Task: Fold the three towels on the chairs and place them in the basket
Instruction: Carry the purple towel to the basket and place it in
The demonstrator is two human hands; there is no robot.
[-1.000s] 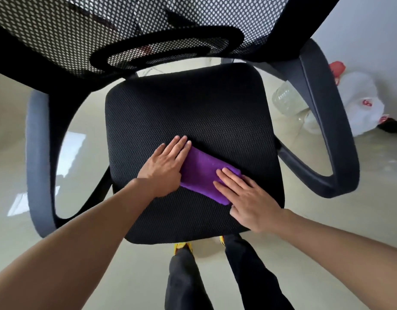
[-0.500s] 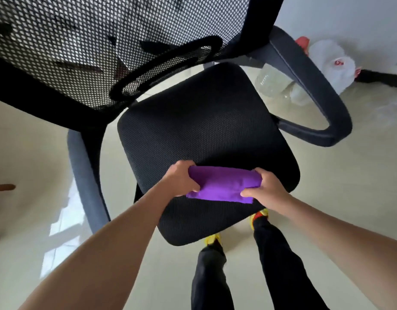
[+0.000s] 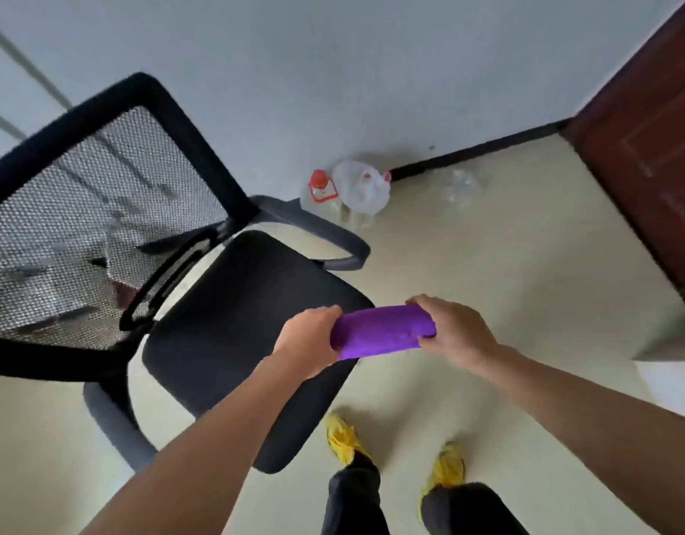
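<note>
Purple towel point(image 3: 379, 332), folded into a compact oblong, is held level between both hands. It is seen over the front corner of the chair seat point(image 3: 232, 341), on the side of the far armrest point(image 3: 335, 235), and partly over the floor point(image 3: 518, 272). It appears to be held clear of the seat, though this cannot be told for certain.

The left hand point(image 3: 308, 343) is clamped on the towel's left end, with the fingers curled round it. The right hand point(image 3: 454, 334) is clamped on the right end, with the fingers wrapped over the top edge. The hands are kept apart by the towel's length, and both forearms are stretched forward from the lower edge of the view.

The black mesh backrest point(image 3: 101, 225) is seen at the left, tilted by the wide lens. The near armrest point(image 3: 113, 422) is seen below the seat's left edge.

Against the pale wall point(image 3: 333, 71), on the floor, a clear bottle with a red cap point(image 3: 320, 191) is set just beside a white plastic container point(image 3: 366, 191). A brown wooden door point(image 3: 649, 156) is seen at the right edge. Two yellow shoe covers point(image 3: 342, 438) and dark trouser legs point(image 3: 354, 500) are seen at the bottom, just beside the seat's front edge. The whole view is somewhat blurred.
</note>
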